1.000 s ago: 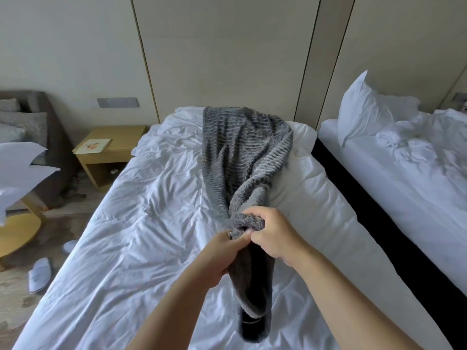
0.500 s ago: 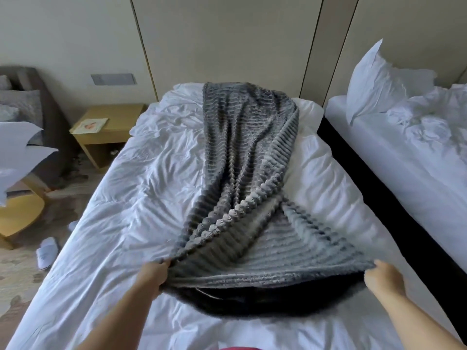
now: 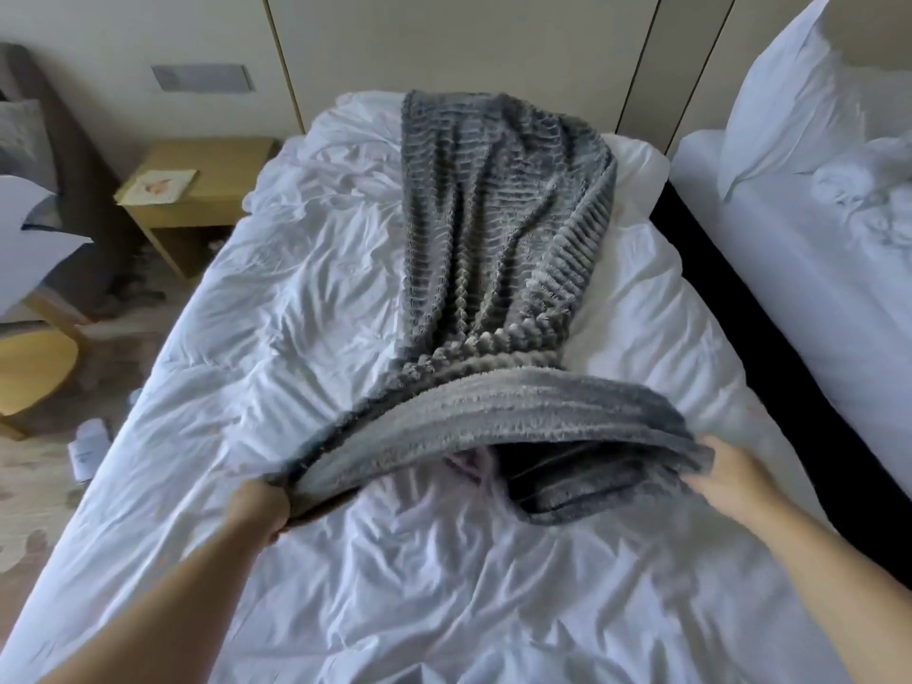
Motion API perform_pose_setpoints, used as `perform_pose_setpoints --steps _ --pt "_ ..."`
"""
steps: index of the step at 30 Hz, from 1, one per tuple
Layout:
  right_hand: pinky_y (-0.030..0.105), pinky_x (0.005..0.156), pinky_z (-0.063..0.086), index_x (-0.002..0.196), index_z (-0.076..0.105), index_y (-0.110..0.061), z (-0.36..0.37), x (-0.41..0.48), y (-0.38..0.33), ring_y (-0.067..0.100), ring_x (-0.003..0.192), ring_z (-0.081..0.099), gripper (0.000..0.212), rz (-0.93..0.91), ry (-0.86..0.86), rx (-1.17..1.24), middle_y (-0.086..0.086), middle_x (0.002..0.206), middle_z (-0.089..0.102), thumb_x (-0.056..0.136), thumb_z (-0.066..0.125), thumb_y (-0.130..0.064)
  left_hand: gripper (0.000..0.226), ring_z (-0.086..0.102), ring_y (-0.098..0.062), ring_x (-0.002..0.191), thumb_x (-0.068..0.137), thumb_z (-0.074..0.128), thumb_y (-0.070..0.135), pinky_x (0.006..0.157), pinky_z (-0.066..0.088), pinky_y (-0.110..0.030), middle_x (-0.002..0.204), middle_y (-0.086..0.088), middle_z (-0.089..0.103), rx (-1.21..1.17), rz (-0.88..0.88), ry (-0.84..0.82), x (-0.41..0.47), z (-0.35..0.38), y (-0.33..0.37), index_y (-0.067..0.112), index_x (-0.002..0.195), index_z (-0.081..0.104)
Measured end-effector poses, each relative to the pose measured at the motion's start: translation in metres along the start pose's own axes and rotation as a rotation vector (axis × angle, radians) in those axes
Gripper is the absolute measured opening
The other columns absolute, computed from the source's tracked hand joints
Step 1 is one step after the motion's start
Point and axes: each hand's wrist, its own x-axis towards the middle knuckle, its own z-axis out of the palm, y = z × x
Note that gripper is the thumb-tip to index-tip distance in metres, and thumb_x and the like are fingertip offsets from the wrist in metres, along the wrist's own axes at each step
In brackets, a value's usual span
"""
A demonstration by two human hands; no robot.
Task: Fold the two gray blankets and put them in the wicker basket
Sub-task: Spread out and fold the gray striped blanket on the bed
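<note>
Gray blanket (image 3: pixel 493 229) lying lengthwise along the rumpled white bed (image 3: pixel 296 338), its far end at the head edge. Left hand (image 3: pixel 256 510) and right hand (image 3: pixel 730 481) each grip 1 raised near corner. Wooden nightstand (image 3: pixel 197 199) at left; 2nd bed (image 3: pixel 814 298) with pillow (image 3: pixel 779 91) at right.

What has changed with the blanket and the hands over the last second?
Both hands moved apart from the middle: the left hand went left and the right hand right, each keeping its grip on the near edge of the gray blanket, which went from a tight bunch to a wide, spread edge. The far end stayed draped at the head of the bed.
</note>
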Motion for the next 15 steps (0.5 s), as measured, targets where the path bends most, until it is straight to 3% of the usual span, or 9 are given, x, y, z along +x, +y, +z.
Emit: perform_pose_setpoints --steps 2,3,5,6,8,9,11,12,15 --pt "0.028 0.085 0.045 0.091 0.054 -0.015 0.04 -0.009 0.024 0.02 0.091 0.052 0.001 0.079 -0.478 -0.39 0.002 0.086 0.055 0.091 0.054 -0.013 0.021 0.054 -0.02 0.037 0.091 0.04 0.006 0.036 0.043 -0.023 0.065 -0.015 0.063 0.32 -0.115 -0.306 -0.008 0.015 -0.016 0.002 0.081 0.059" --pt "0.025 0.085 0.043 0.096 0.054 -0.017 0.052 -0.01 0.034 0.018 0.088 0.043 0.007 0.129 -0.611 -0.563 -0.003 0.088 0.053 0.094 0.048 -0.014 0.023 0.053 -0.014 0.036 0.091 0.039 0.007 0.037 0.042 -0.021 0.059 -0.01 0.061 0.463 -0.178 -0.472 -0.013 0.014 -0.021 0.004 0.075 0.055" --pt "0.028 0.087 0.042 0.123 0.058 -0.006 0.054 0.002 0.041 0.019 0.087 0.04 0.031 0.139 -0.7 -0.768 0.002 0.115 0.061 0.097 0.044 -0.015 0.026 0.053 -0.009 0.041 0.091 0.038 0.01 0.044 0.043 -0.019 0.047 -0.002 0.057 0.555 -0.281 -0.596 -0.01 0.0 -0.014 0.009 0.069 0.052" --pt "0.03 0.088 0.043 0.128 0.056 -0.001 0.046 0.01 0.033 0.021 0.088 0.044 0.035 0.148 -0.708 -0.751 0.008 0.127 0.06 0.098 0.043 -0.013 0.025 0.054 -0.011 0.043 0.091 0.042 0.013 0.044 0.043 -0.019 0.045 -0.002 0.057 0.429 -0.319 -0.545 -0.006 -0.007 -0.006 0.009 0.069 0.054" --pt "0.031 0.081 0.044 0.118 0.06 0.005 0.031 0.032 0.011 0.032 0.091 0.052 0.031 0.234 -0.495 -0.469 0.019 0.124 0.06 0.095 0.042 -0.006 0.017 0.062 -0.025 0.06 0.09 0.052 0.017 0.05 0.049 -0.024 0.066 -0.014 0.065 0.088 -0.169 -0.269 0.01 -0.013 0.014 0.005 0.081 0.062" --pt "0.033 0.073 0.043 0.103 0.061 0.006 0.022 0.043 -0.002 0.034 0.086 0.051 0.023 0.285 -0.244 -0.203 0.023 0.111 0.062 0.091 0.044 -0.003 0.017 0.065 -0.031 0.076 0.09 0.053 0.017 0.063 0.053 -0.031 0.084 -0.019 0.067 0.005 -0.055 -0.077 0.019 -0.012 0.027 0.005 0.091 0.064" --pt "0.034 0.062 0.036 0.08 0.056 0.0 0.011 0.063 -0.034 0.034 0.076 0.048 0.009 0.217 0.196 0.038 0.022 0.088 0.058 0.085 0.05 -0.004 0.027 0.062 -0.038 0.099 0.093 0.051 0.02 0.087 0.05 -0.041 0.108 -0.025 0.066 -0.048 0.106 0.102 0.028 -0.004 0.06 0.002 0.109 0.065" --pt "0.035 0.06 0.034 0.074 0.054 -0.001 0.011 0.074 -0.048 0.035 0.074 0.048 0.013 0.193 0.283 0.107 0.022 0.081 0.055 0.085 0.053 -0.007 0.03 0.061 -0.039 0.101 0.094 0.051 0.021 0.089 0.048 -0.042 0.11 -0.026 0.065 -0.084 0.141 0.126 0.03 0.005 0.077 0.001 0.111 0.065" --pt "0.031 0.05 0.03 0.07 0.056 0.009 0.038 0.118 -0.076 0.031 0.059 0.047 0.029 0.166 0.189 0.271 0.022 0.067 0.053 0.087 0.059 -0.014 0.026 0.06 -0.034 0.086 0.094 0.052 0.021 0.076 0.046 -0.037 0.101 -0.024 0.067 -0.05 0.22 0.073 0.035 0.043 0.124 0.0 0.104 0.064"
